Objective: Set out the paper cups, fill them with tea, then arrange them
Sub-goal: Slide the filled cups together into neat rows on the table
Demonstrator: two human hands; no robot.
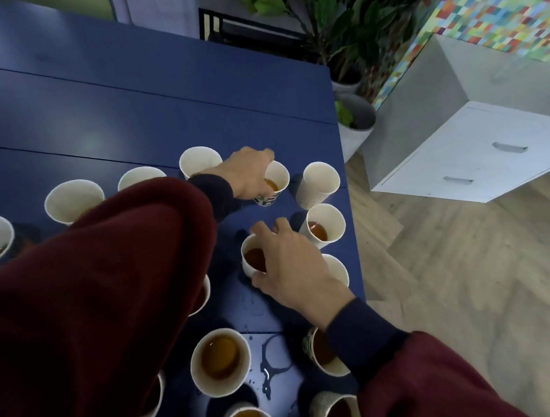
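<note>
Blue table, right end: paper cups, white inside, standing upright in a loose ring. Far cup: dark and green print low on its outer wall, a little amber tea at the bottom; the left hand curls round its near side and holds it. Middle cup: dark brown tea; the right hand grips it from above, fingers over the rim, thumb on the near wall. Edge cup, just beside the right hand: reddish tea, untouched. Near cup: fuller, amber tea. Wet ring on the tabletop just right of the near cup. Sleeves: maroon, dark cuffs.
</note>
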